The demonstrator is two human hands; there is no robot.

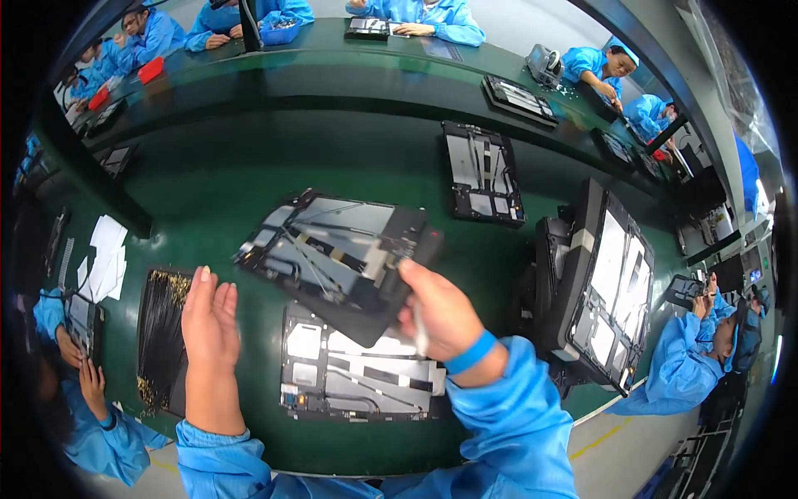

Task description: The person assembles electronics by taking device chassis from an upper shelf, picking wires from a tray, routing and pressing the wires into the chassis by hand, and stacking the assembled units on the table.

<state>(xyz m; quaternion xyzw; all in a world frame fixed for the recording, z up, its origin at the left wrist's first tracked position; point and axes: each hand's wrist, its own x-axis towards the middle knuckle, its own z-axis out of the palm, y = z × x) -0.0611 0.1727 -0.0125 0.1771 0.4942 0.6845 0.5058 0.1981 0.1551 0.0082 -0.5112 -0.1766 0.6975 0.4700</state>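
My right hand (pixel 445 314) grips the right edge of an opened tablet-like device (pixel 332 245), thumb on top. The device is tilted in the air, with grey panels, dark cables and a black frame showing. A thin white stick-like tool (pixel 421 328), blurred, hangs from the same hand. My left hand (pixel 209 320) is raised with its fingers stretched, apart from the device and holding nothing. Below lies a second opened device (pixel 357 374), flat on the green table and partly covered by the held one. Beside my left hand is a dark tray (pixel 166 366) of thin black cables with gold-coloured ends.
Several stacked devices (pixel 611 283) stand at the right, and another (pixel 482 173) lies farther back. White papers (pixel 108 258) rest at the left. A raised green shelf (pixel 332 79) crosses behind, with a dark post (pixel 96 175) at the left. Co-workers in blue sit around.
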